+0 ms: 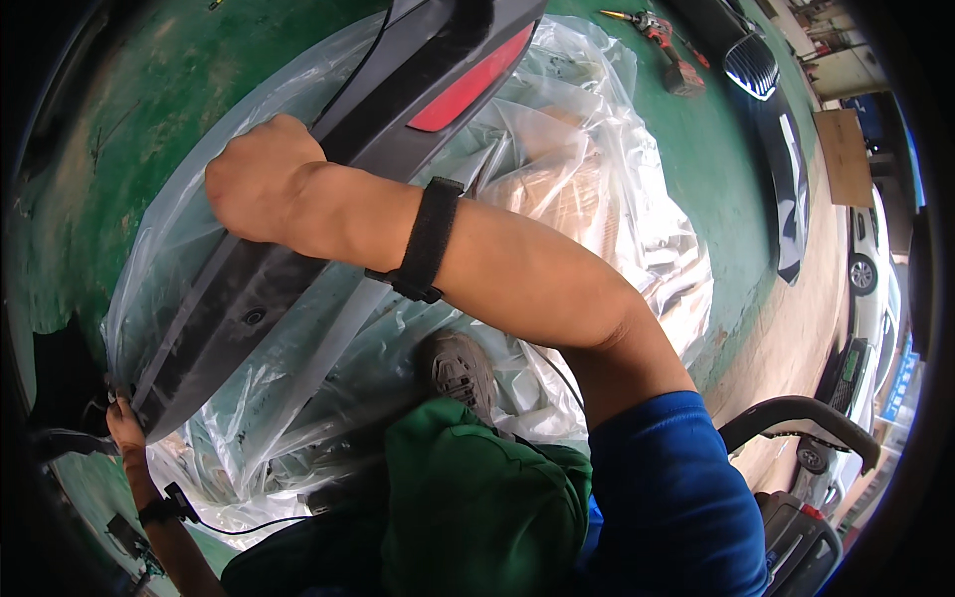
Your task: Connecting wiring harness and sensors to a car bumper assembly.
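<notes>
A dark grey car bumper with a red reflector slants across the view from lower left to upper middle, on clear plastic sheeting. My right hand is closed over the bumper's far side; the back of the fist faces up and hides its fingers, so whatever it holds is out of sight. Down at the lower left end, my left hand grips the bumper's edge, small in view and partly dark. Each wrist or forearm carries a black strap.
Brown wrapped material lies under the plastic. My shoe stands near the bumper. On the green floor lie a red power tool and a dark car part with a grille. A cardboard sheet and white car are at right.
</notes>
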Demonstrator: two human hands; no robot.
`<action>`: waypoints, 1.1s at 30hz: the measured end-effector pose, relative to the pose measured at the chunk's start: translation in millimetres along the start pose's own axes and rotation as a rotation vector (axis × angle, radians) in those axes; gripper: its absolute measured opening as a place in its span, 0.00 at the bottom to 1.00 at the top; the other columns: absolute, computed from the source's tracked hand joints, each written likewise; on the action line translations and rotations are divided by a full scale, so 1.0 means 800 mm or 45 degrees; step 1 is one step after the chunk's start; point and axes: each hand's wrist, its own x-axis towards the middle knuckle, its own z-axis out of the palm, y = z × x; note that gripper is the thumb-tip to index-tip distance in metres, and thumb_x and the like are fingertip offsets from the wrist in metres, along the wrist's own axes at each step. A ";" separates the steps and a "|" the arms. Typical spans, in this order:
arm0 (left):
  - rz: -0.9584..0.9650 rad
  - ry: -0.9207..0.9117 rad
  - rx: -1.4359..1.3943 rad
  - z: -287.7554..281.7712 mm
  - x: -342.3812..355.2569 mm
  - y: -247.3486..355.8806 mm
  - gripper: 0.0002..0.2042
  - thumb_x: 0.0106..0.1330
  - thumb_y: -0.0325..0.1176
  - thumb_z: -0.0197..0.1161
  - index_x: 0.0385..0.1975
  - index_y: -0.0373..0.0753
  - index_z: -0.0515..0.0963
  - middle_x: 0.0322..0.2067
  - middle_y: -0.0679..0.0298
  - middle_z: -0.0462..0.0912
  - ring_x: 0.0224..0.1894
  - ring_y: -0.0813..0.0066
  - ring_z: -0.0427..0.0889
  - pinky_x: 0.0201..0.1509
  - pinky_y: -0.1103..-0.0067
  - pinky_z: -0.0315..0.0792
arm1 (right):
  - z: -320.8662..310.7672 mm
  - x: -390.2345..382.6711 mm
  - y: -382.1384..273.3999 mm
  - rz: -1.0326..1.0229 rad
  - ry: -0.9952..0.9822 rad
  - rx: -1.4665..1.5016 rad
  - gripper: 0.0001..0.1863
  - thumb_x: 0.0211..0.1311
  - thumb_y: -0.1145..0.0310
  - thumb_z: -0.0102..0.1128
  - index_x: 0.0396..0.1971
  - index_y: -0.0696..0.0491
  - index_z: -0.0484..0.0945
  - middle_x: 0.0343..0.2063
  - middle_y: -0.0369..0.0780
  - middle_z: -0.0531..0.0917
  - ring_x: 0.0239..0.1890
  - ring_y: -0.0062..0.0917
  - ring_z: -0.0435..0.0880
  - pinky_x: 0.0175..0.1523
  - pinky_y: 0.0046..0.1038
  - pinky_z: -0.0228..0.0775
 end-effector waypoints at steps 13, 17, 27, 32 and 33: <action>-0.023 0.051 0.079 0.017 -0.019 0.043 0.29 0.76 0.49 0.46 0.36 0.24 0.81 0.37 0.34 0.81 0.45 0.32 0.78 0.51 0.53 0.67 | 0.050 -0.017 0.005 0.182 -0.004 0.152 0.13 0.61 0.64 0.53 0.24 0.50 0.85 0.29 0.43 0.87 0.36 0.42 0.87 0.41 0.40 0.74; -0.027 -0.078 0.175 0.023 -0.020 0.059 0.30 0.76 0.51 0.45 0.36 0.24 0.81 0.38 0.33 0.81 0.45 0.32 0.77 0.51 0.52 0.67 | 0.059 -0.031 0.007 0.239 -0.015 0.158 0.17 0.65 0.60 0.52 0.21 0.52 0.84 0.26 0.45 0.87 0.31 0.43 0.86 0.39 0.41 0.74; 0.121 -0.395 0.561 0.037 -0.041 0.116 0.23 0.78 0.47 0.43 0.40 0.38 0.83 0.34 0.43 0.84 0.42 0.43 0.82 0.51 0.54 0.71 | 0.145 -0.074 0.014 0.299 0.404 -0.020 0.24 0.65 0.56 0.60 0.09 0.49 0.78 0.11 0.45 0.79 0.16 0.44 0.81 0.23 0.43 0.75; 0.218 -0.197 0.460 0.057 -0.055 0.110 0.33 0.77 0.55 0.38 0.25 0.36 0.84 0.27 0.50 0.85 0.38 0.47 0.84 0.58 0.61 0.71 | 0.170 -0.076 0.010 0.196 0.484 -0.188 0.22 0.69 0.59 0.59 0.12 0.50 0.78 0.14 0.46 0.80 0.17 0.47 0.80 0.22 0.44 0.70; 0.105 -0.195 0.341 0.050 -0.055 0.128 0.35 0.77 0.56 0.37 0.22 0.36 0.84 0.26 0.50 0.85 0.39 0.48 0.84 0.59 0.61 0.70 | 0.169 -0.078 0.011 0.164 0.451 -0.170 0.23 0.71 0.60 0.56 0.13 0.50 0.78 0.15 0.46 0.80 0.17 0.47 0.79 0.22 0.45 0.68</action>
